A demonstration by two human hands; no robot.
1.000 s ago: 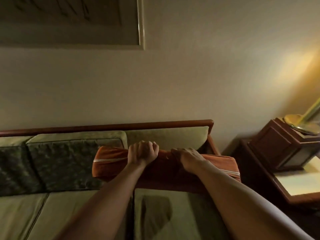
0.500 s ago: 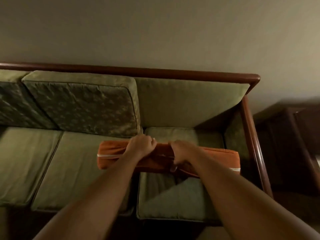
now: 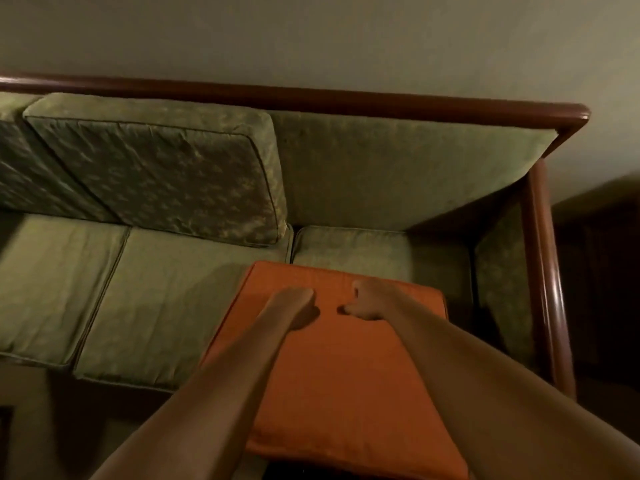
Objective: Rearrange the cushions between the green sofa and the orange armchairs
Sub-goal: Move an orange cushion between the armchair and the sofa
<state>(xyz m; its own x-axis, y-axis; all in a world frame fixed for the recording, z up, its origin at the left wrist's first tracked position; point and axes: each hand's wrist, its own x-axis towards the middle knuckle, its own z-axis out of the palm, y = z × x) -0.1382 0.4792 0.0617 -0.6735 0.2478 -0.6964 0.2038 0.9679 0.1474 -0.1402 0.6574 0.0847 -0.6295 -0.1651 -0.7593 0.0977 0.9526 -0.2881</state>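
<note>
A large orange cushion (image 3: pixel 343 372) lies flat and tilted toward me over the right seat of the green sofa (image 3: pixel 391 174). My left hand (image 3: pixel 298 306) and my right hand (image 3: pixel 367 301) are both closed on the cushion's top face near its far edge, close together. A patterned green back cushion (image 3: pixel 166 178) leans against the sofa's backrest over the middle seat. A second one (image 3: pixel 20 174) shows at the far left. The backrest above the right seat has no loose cushion.
The sofa has a dark wooden top rail (image 3: pixel 311 100) and a wooden right armrest (image 3: pixel 547 271). A dark wooden side table (image 3: pixel 602 244) stands right of the sofa. A plain wall (image 3: pixel 311 36) rises behind.
The orange cushion was held on edge against the backrest a second ago. It has come down and toward me and now lies flat, with its broad face up. My view has tipped downward.
</note>
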